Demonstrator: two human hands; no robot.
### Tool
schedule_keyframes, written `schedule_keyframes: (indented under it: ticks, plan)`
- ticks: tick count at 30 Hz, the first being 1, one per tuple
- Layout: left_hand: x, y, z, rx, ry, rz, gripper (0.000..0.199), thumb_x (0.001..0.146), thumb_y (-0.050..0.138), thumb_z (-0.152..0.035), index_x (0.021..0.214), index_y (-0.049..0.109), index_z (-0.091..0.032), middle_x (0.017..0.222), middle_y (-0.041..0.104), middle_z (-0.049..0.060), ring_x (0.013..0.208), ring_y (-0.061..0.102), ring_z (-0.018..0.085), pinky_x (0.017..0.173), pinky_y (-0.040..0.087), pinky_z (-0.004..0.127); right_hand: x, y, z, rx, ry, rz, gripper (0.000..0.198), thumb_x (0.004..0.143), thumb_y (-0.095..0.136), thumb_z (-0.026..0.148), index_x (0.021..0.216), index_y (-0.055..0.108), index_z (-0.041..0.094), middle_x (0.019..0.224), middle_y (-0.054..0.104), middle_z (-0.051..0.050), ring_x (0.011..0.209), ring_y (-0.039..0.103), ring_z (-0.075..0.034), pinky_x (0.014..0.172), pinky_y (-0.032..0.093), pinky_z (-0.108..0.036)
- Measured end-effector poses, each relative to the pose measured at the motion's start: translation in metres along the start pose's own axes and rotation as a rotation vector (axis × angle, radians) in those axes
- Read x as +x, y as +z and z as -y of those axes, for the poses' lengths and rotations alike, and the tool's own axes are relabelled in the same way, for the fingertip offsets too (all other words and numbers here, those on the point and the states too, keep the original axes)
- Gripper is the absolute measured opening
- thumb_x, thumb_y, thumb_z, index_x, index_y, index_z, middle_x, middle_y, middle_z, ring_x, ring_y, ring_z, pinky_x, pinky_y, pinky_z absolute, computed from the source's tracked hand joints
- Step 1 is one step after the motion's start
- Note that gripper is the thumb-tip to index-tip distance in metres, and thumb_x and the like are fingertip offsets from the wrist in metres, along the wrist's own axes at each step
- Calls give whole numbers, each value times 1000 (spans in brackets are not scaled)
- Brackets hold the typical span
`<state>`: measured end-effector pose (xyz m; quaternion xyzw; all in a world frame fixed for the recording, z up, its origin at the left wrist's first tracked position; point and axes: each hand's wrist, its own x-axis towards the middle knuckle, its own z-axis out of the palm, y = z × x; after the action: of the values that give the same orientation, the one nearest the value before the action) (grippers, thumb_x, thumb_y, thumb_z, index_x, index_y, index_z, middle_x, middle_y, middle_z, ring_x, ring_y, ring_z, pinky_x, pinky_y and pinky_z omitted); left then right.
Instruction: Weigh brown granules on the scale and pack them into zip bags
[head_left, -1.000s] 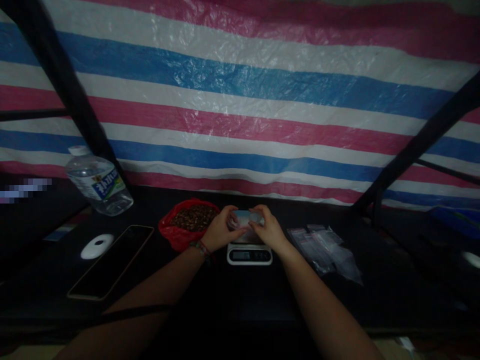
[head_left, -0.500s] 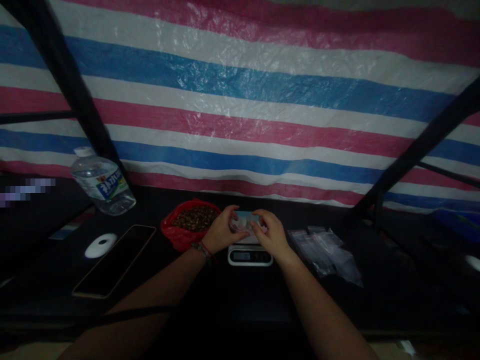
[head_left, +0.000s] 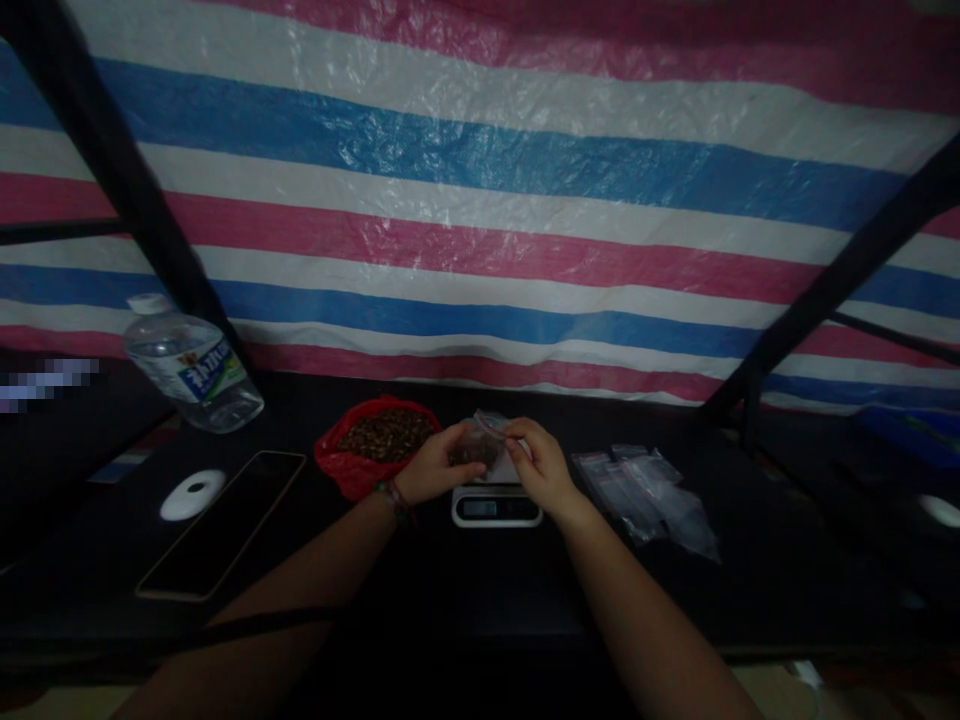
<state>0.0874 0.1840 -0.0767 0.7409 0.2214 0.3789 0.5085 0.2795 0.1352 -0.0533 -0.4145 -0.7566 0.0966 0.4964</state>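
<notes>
Between my two hands is a small clear plastic zip bag [head_left: 487, 452] with something brownish inside, over a white digital scale [head_left: 496, 507]. My left hand [head_left: 441, 465] grips the bag's left side, thumb in front. With thumb and fingers pinched together, my right hand [head_left: 538, 462] holds the upper right edge of the bag. Just left of my left hand sits a red plastic bag [head_left: 346, 477], its top spread wide, full of small brown seeds or grains [head_left: 386, 435]. The scale's display is lit, but its digits are too dim to read.
Several flat clear zip bags [head_left: 651, 500] lie right of the scale. On the left are a phone [head_left: 223, 525], a white oval device [head_left: 193, 495] and a large clear bottle [head_left: 196, 365]. Black metal posts [head_left: 124, 180] and a striped plastic sheet [head_left: 480, 240] stand behind the dark table.
The bag's contents now show as a brownish patch between my hands, and its upper edge stands higher. My hands have shifted slightly, the right one pinching the edge. The camera view has shifted a little.
</notes>
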Motion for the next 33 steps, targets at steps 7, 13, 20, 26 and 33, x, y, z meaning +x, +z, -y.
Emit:
schedule_keyframes:
  ticks: [7,13,20,26,33]
  plan:
    - [2,2,3,-32,-103,-1,47,67,76,-36,105,63,-12,103,70,11,91,67,22,86,52,39,-1,13,-12,249,242,-89,25,80,62,33,103,63,22,80,67,-2,68,61,-15,63,50,-27]
    - [2,4,3,-1,-44,-75,38,76,68,-40,102,66,-13,102,70,11,90,66,21,84,53,37,-1,13,-13,213,251,-108,10,79,63,28,80,68,20,74,67,-3,65,60,-15,62,48,-27]
    - [1,2,0,146,20,-93,33,77,64,-40,98,69,-14,94,71,9,83,66,20,77,54,33,0,14,-7,191,274,-93,12,76,65,31,78,70,20,73,70,-3,62,60,-15,57,47,-25]
    - [2,0,-5,131,-34,-350,29,75,65,-44,78,67,-15,74,69,4,69,63,16,65,53,27,2,14,-6,177,296,-102,11,74,67,30,74,70,20,68,68,-1,58,57,-13,55,44,-24]
    - [6,-7,0,47,-59,-461,29,69,69,-43,73,66,-15,71,69,4,66,63,15,64,53,26,1,15,-13,201,337,-143,11,74,66,30,76,71,20,72,70,-2,64,61,-15,61,48,-27]
